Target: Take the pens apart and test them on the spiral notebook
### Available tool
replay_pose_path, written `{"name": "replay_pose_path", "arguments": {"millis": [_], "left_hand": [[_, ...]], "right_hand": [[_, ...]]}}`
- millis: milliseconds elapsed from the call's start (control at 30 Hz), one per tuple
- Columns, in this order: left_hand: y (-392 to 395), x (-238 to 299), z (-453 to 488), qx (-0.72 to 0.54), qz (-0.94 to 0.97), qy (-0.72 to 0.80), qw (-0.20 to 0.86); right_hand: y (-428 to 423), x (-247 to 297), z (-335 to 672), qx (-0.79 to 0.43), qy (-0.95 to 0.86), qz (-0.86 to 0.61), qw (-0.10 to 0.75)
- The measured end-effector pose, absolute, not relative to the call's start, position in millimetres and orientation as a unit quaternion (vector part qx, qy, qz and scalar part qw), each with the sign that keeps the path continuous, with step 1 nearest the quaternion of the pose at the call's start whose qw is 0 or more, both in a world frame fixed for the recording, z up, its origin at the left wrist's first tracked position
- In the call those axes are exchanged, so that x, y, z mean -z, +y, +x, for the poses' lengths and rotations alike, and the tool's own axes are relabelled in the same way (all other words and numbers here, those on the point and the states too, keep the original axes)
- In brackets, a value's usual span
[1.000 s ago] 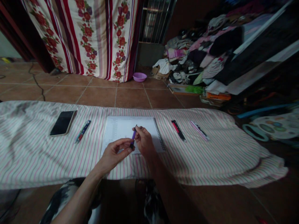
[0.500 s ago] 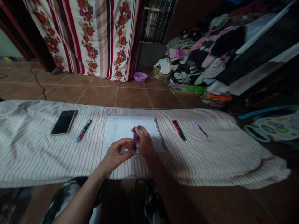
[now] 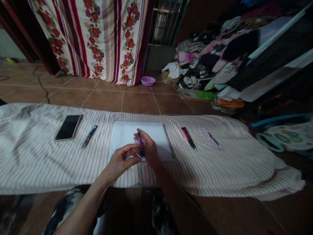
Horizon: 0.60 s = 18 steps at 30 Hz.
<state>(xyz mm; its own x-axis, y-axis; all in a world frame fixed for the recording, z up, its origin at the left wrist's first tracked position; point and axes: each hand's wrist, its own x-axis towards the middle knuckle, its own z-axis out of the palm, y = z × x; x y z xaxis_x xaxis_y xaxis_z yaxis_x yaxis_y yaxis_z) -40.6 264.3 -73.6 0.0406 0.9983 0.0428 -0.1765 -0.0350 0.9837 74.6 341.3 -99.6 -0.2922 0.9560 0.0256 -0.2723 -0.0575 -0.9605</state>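
Over a spiral notebook (image 3: 127, 137), a purple pen with dark ends (image 3: 140, 139) is held nearly upright between my two hands. My right hand (image 3: 150, 148) is closed around it from the right, its fingers along the upper part. At the pen's lower end, the thumb and fingers of my left hand (image 3: 123, 158) pinch in from the left. A small pale sliver shows by the left fingertips; I cannot make out what it is. The notebook lies open beneath, with print along its left side and its coil on the right.
Left of the notebook lie a patterned pen (image 3: 89, 137) and a phone (image 3: 68, 127). On the right are a red and black pen (image 3: 189, 138) and a pink and white pen (image 3: 211, 138). A striped cloth (image 3: 232, 163) covers the table. Beyond stand a purple basin (image 3: 148, 81) and heaped clothes (image 3: 207, 58).
The pen's top has tipped slightly left, and my right fingers have shifted along it. My left hand stays at the lower end. The whole view has shifted slightly.
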Motion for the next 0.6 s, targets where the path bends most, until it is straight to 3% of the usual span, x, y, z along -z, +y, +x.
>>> {"name": "replay_pose_path", "arguments": {"millis": [200,400,600], "left_hand": [[258,67,-50,-0.476,0.573,0.502,0.439],[254,85,-63,-0.272,0.707,0.631,0.164],[253,93,-72,-0.208,0.747,0.62,0.122]], "right_hand": [[342,103,75,-0.507,-0.577,-0.437,0.468],[343,108,73,-0.5,-0.586,-0.508,0.386],[332,113,62,-0.414,-0.672,-0.524,0.32]]}}
